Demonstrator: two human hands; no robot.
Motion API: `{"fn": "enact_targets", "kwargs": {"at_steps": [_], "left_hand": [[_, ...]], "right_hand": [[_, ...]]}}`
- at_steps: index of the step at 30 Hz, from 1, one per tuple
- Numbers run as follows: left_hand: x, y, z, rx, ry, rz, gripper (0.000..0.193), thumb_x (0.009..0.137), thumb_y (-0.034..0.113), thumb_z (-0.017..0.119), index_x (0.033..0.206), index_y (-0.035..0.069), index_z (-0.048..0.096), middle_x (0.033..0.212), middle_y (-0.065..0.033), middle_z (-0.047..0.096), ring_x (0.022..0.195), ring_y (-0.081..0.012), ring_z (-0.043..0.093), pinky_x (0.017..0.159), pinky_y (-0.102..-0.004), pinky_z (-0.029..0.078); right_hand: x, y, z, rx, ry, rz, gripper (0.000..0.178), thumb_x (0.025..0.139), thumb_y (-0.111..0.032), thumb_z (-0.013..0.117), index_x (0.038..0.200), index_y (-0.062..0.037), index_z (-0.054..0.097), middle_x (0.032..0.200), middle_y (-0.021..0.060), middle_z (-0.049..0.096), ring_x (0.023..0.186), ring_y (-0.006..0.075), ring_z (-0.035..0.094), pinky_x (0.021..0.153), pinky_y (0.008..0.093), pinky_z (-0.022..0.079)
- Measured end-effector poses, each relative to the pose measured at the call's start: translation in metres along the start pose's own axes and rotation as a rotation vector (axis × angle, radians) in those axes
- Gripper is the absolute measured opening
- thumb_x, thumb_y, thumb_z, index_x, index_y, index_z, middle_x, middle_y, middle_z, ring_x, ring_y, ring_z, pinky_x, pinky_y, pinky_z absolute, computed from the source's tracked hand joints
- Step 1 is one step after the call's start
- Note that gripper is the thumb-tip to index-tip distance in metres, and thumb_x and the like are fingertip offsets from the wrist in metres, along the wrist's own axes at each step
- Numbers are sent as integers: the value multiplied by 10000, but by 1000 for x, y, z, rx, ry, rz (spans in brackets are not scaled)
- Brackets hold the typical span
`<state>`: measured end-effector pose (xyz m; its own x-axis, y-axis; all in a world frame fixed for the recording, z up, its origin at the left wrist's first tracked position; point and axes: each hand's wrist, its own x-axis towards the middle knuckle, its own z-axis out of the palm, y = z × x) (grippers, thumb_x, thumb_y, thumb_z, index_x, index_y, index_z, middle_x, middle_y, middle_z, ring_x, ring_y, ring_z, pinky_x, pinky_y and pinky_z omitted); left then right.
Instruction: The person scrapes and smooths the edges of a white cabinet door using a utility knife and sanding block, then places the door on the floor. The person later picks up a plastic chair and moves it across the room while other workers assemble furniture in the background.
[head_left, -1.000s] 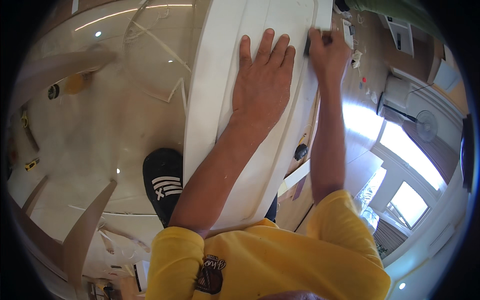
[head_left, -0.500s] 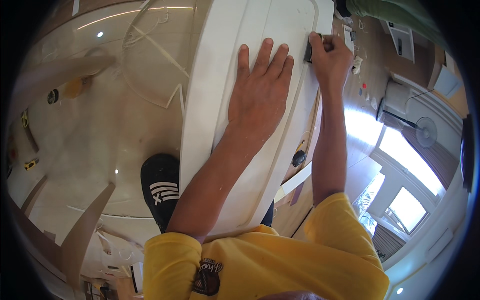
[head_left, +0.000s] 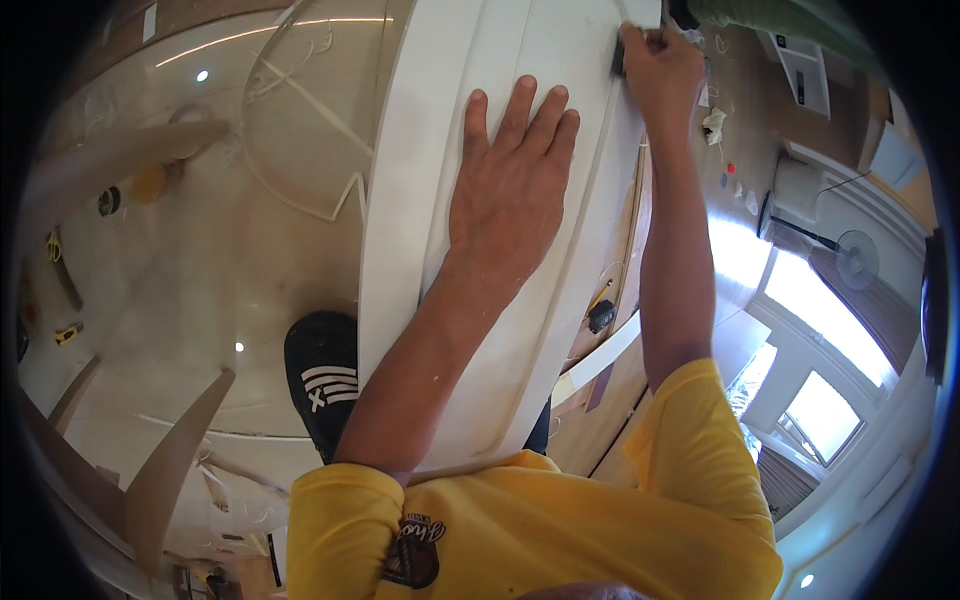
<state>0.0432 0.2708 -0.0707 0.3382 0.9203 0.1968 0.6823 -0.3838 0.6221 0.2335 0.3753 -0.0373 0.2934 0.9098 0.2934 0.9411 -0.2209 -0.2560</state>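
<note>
A long white panel (head_left: 425, 130) with moulded grooves stretches lengthwise in front of me. My left hand (head_left: 508, 195) lies flat on its face, fingers spread and pointing away from me. At the far right edge of the panel, my right hand (head_left: 668, 80) pinches a small dark flat pad (head_left: 618, 55) against the moulded border. The pad's kind cannot be made out, since my fingers cover part of it.
A black tape measure (head_left: 601, 317) lies right of the panel, beside white strips. Leftward on the floor are a yellow-and-black tool (head_left: 68, 333) and tape roll (head_left: 108, 201). My black shoe (head_left: 325, 375) stands by the panel's left edge. A fan (head_left: 856, 258) is at right.
My right hand has slid farther away along the panel's right edge with the dark pad. The left hand stays flat at nearly the same place.
</note>
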Motion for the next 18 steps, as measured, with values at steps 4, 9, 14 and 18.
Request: {"fn": "enact_targets", "kwargs": {"at_steps": [4,9,14,18], "left_hand": [[0,0,-2,-5,3,-17,381,999,198,640,1375,137,637,1501,-16,570,1486,-247,416,1241,-570,240],[1,2,-3,-22,7,-12,373,997,194,644,1365,135,647,1506,-17,567,1487,-249,417,1241,-570,239],[1,2,-1,-24,-1,-42,371,998,198,645,1364,138,652,1506,-14,568,1486,-248,420,1241,-570,239],[1,2,0,-19,-1,-21,364,1003,197,640,1362,139,649,1505,-14,570,1486,-249,422,1240,-569,241]], "right_hand": [[8,-9,-1,76,-85,167,436,837,-396,770,907,35,764,756,126,750,717,254,716,751,381,551],[8,-3,0,4,-16,61,432,836,-386,769,908,40,763,746,140,746,696,259,710,741,380,551],[10,14,7,36,-74,142,445,833,-395,770,907,44,764,748,148,744,702,240,704,740,375,550],[14,19,7,36,-81,127,453,828,-393,779,915,51,763,758,148,738,698,218,687,733,364,547]]}}
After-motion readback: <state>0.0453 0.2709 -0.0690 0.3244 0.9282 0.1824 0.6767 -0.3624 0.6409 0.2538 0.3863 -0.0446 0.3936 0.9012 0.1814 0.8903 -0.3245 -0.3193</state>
